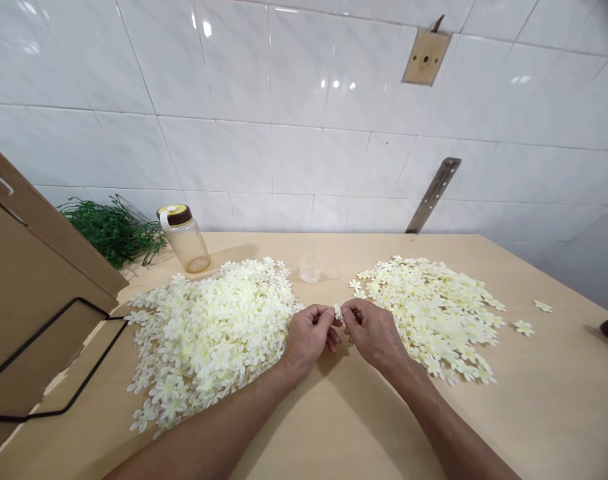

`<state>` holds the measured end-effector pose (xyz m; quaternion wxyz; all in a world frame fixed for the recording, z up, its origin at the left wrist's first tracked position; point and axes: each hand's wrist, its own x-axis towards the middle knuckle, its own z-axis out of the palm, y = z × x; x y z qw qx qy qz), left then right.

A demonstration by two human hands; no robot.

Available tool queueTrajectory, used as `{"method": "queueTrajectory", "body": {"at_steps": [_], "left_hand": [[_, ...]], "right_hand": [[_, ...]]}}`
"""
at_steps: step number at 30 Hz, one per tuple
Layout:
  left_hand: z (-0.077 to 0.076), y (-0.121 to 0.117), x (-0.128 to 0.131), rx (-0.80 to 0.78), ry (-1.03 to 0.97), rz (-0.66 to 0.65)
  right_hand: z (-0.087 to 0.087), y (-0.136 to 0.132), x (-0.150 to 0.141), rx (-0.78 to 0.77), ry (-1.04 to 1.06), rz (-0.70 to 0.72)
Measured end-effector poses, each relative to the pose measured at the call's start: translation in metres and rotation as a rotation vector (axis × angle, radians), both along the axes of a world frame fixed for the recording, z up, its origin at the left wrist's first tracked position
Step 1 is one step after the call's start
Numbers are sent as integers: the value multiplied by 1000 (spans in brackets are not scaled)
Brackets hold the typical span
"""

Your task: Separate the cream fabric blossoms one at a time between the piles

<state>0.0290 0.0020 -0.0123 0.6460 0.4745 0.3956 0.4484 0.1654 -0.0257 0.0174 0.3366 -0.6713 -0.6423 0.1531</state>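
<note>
In the head view, the flower (338, 311) sits between the left grip (305, 337) and the right grip (377, 331), pinched at the fingertips of both, above the surface (549, 380). The left pile (224, 327) lies just beside the left grip, the right pile (434, 307) beside the right; the clear cup (311, 269) stands beyond, between the piles.
</note>
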Motion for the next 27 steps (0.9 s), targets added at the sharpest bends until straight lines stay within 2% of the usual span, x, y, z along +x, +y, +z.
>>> {"method": "queueTrajectory", "body": {"at_steps": [7, 12, 16, 21, 27], "left_hand": [[3, 0, -1, 9, -3, -16], [-2, 1, -1, 33, 27, -11], [-4, 1, -1, 41, 34, -19], [1, 0, -1, 20, 34, -8], [6, 0, -1, -5, 29, -18]], "right_hand": [[1, 0, 0, -51, 57, 0], [2, 0, 0, -40, 72, 23], [1, -2, 3, -90, 197, 5], [2, -1, 7, -156, 415, 22], [4, 2, 13, -175, 478, 43]]}}
